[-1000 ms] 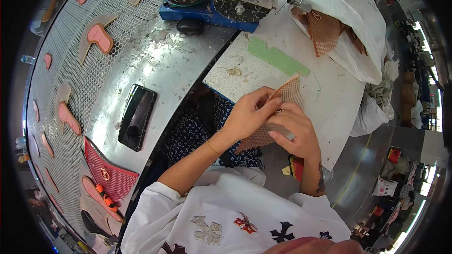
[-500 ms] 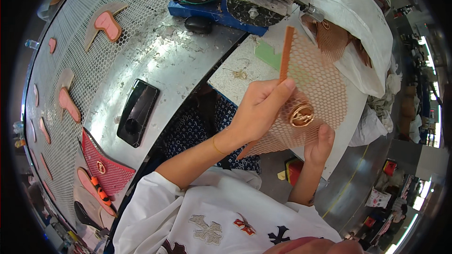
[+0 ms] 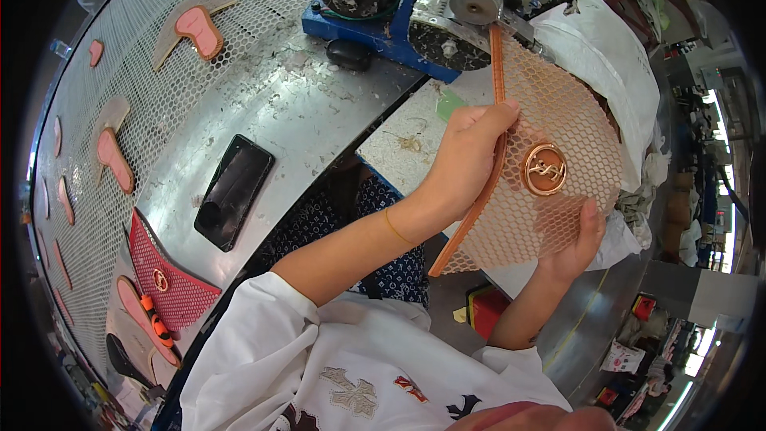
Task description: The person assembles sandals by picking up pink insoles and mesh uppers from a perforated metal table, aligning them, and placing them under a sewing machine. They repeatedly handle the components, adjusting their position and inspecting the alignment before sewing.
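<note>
A tan, see-through mesh shoe upper piece [image 3: 586, 124] is held up in front of me, with an orange binding [image 3: 498, 72] along its left edge. A round gold-coloured ornament [image 3: 545, 169] sits on an orange-brown backing in its middle. My left hand [image 3: 471, 152] is closed on the bound edge, thumb in front. At the lower right, my right hand [image 3: 570, 251] holds the mesh, its fingers behind and partly visible through the holes, its thumb upright by the edge. The binding's top end lies in front of the machine [image 3: 475, 1] from this view; contact cannot be told.
Left, a metal table [image 3: 263, 96] bears a black phone [image 3: 234, 191] and a honeycomb-mesh surface with several pink insoles [image 3: 199, 32]. A red mesh piece [image 3: 171, 271] and an orange-black tool [image 3: 159, 323] lie near. White sack [image 3: 610, 64] far right; green piece [image 3: 449, 104] on the worktop.
Both hands have moved right with the mesh piece. It has turned to face me more, so the ornament shows full round and the binding's upper end is nearer the machine.
</note>
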Tool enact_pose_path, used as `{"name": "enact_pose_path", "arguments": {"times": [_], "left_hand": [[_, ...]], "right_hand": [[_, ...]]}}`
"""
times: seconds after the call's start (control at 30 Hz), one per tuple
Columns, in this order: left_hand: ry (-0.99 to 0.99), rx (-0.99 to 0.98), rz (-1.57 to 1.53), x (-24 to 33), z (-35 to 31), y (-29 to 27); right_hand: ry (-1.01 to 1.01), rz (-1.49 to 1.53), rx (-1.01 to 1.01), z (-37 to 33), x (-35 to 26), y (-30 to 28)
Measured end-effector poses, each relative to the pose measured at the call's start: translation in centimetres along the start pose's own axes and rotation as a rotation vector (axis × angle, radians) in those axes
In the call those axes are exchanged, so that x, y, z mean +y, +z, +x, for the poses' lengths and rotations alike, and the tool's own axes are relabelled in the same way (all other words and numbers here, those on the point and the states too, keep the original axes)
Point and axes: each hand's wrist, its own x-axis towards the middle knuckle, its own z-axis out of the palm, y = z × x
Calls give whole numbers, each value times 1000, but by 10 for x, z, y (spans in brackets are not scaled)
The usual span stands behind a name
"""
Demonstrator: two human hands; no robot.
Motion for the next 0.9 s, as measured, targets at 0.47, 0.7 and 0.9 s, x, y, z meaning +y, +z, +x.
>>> {"name": "enact_pose_path", "arguments": {"times": [0.47, 0.7, 0.9], "left_hand": [[110, 30, -150, 20, -9, 1], [209, 113, -69, 40, -32, -32], [332, 234, 265, 33, -74, -53]], "right_hand": [[25, -13, -136, 14, -21, 33], [27, -153, -175, 31, 5, 71], [210, -43, -344, 41, 16, 77]]}}
